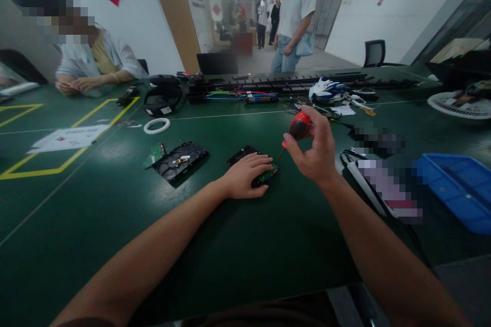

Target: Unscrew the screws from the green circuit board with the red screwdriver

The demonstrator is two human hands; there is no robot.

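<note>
A black device with a green circuit board (270, 174) lies on the green table, partly covered by my left hand (245, 176). That hand rests on it, wrapped over its near side. My right hand (316, 150) is closed round a red and black screwdriver (299, 125), tilted with its shaft pointing down and left. The shaft's tip is at the board's right edge; whether it touches is too small to tell. To the left lies a second open black device (180, 161) with a green board (155, 156) sticking out at its upper left.
A white ring (156, 125), headgear (163, 94) and cables (238, 94) lie farther back on the table (215, 265). At right are a phone-like object (387, 189) and a blue tray (460, 189). One person (99, 56) sits back left; another (295, 15) stands behind.
</note>
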